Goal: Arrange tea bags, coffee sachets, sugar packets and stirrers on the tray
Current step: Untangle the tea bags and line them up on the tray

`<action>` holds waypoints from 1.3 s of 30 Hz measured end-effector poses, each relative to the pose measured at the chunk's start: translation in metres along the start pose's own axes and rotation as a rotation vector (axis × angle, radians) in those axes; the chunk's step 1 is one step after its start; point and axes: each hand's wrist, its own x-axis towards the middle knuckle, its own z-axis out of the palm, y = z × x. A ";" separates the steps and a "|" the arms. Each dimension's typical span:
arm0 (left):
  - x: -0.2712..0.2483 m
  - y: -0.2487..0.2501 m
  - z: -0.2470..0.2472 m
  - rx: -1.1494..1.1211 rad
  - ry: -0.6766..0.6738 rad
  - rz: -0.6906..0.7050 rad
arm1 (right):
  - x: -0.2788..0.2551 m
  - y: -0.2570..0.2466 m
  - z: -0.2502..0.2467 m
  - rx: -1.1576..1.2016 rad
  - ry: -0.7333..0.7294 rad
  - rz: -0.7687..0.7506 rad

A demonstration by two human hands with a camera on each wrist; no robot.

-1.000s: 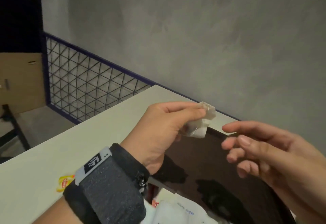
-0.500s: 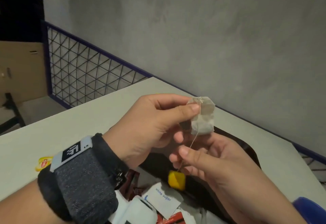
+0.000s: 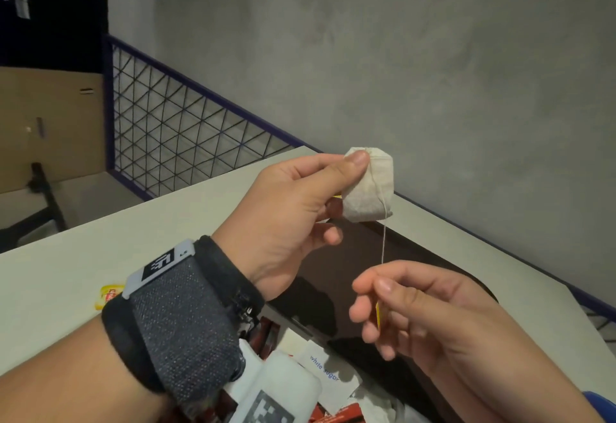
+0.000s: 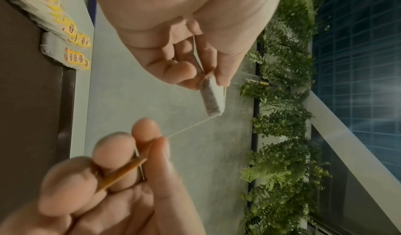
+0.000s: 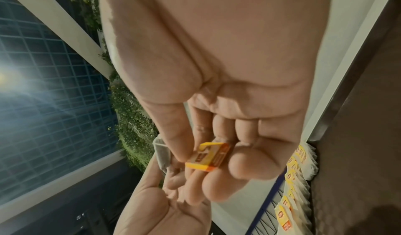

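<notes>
Overhead, the left hand (image 3: 283,219) pinches the top corner of a single tea bag (image 3: 368,186) between thumb and forefinger, holding it in the air above the far edge of the dark tray (image 3: 416,256); the right hand (image 3: 423,316) lies lower and nearer the person, its fingers (image 3: 383,286) closed on the yellow paper tag (image 5: 207,156) at the other end of the string (image 3: 383,242). String drawn nearly taut, running straight down from the bag's lower edge to the right fingers; the long axis of bag and string together therefore stands roughly vertical, with the tray directly beneath. Left hand is nearer the bag, right hand nearer the tray floor. Bag: pale, off-white filter paper, rectangular with clipped upper corners, slightly plump, dark leaf showing through in the left wrist view. A row of other tea bags (image 5: 297,184) with yellow tags lies overlapped along one tray edge. Loose sachets, among them a white sugar packet (image 3: 325,369), sit heaped at the tray's near edge. One yellow tag (image 3: 106,296) rests on the surface left of the tray. Judged step: laying the bag flat, tag end first
</notes>
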 end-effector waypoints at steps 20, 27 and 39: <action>-0.001 -0.003 0.003 -0.099 -0.020 -0.054 | -0.001 0.001 0.002 -0.058 0.077 0.086; -0.003 0.003 0.003 -0.094 -0.075 -0.160 | 0.000 -0.002 -0.002 0.138 0.187 0.073; -0.005 -0.012 0.003 0.257 -0.242 -0.175 | -0.007 -0.017 -0.005 0.312 0.238 -0.136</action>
